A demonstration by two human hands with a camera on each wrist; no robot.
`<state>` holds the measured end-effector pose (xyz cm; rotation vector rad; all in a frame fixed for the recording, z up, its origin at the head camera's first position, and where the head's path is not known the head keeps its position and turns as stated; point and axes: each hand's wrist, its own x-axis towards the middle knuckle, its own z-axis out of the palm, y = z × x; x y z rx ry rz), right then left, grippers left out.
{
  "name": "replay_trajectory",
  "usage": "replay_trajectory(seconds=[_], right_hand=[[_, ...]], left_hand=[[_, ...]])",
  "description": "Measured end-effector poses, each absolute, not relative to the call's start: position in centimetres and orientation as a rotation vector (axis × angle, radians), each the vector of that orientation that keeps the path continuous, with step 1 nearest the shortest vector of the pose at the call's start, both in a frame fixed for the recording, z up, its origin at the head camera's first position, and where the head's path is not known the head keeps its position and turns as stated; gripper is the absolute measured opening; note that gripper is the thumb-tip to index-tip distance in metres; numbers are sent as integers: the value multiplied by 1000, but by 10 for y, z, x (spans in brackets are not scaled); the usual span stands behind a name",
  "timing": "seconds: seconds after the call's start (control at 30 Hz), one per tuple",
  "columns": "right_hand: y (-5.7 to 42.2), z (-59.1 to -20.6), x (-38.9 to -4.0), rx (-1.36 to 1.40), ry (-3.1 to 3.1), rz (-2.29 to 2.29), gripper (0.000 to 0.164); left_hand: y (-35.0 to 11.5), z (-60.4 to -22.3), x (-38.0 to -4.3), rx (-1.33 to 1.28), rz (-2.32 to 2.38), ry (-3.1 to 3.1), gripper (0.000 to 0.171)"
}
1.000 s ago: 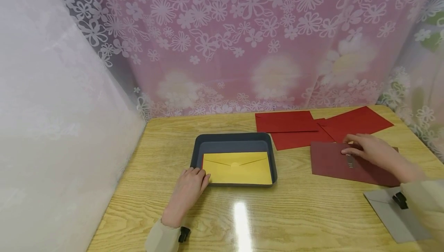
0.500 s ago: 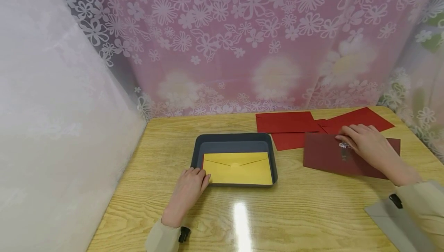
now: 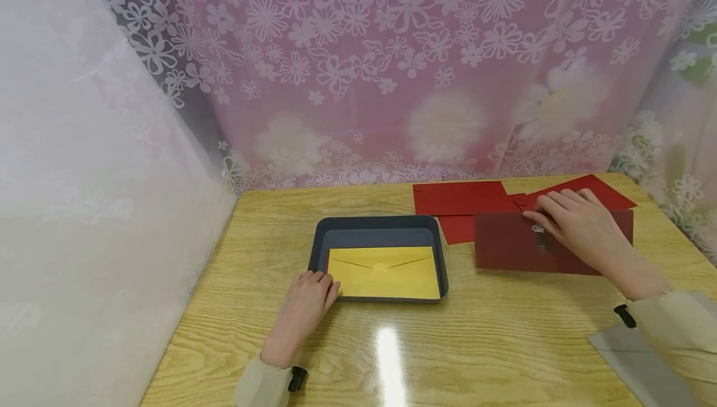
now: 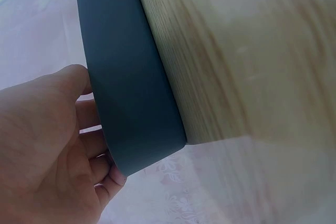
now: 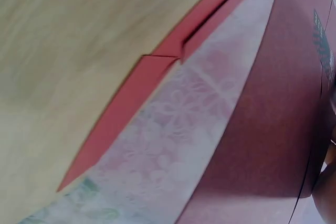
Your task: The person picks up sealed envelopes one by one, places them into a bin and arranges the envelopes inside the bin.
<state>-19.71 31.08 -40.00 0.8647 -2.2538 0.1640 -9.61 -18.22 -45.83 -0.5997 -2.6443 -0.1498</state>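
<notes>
In the head view, my left hand [image 3: 302,313] grips the near-left corner of a dark grey tray [image 3: 381,223]; the left wrist view shows its fingers along the rim of the tray wall [image 4: 131,77]. Inside the tray lies a yellow envelope [image 3: 386,273], with a thin red edge showing at its left. Over on the right, my right hand [image 3: 582,229] pinches the upper edge of a maroon envelope [image 3: 504,242], which hangs tilted above the table with a small printed design facing me. Its side fills the right part of the right wrist view.
Several red envelopes [image 3: 462,198] overlap at the back right of the wooden table [image 3: 269,220]. A grey envelope [image 3: 633,357] lies at the front right, partly under the right sleeve [image 3: 678,332]. Flowered curtains [image 3: 358,83] stand behind the table.
My right hand has lifted the maroon envelope off the table and carried it leftward, tilting it more upright. The left hand and the tray have stayed in place.
</notes>
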Motion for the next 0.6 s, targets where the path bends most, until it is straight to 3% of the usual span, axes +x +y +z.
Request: replay_trajectory(seconds=[0.47,0.6], right_hand=[[250,-373,-195,891,-2145,267,55],[229,-369,-197,891,-2179,321,37]], left_hand=[[-183,-459,-97,-615,-121,-2617,24],[-183,-459,-97,-612,-117,-2623,23]])
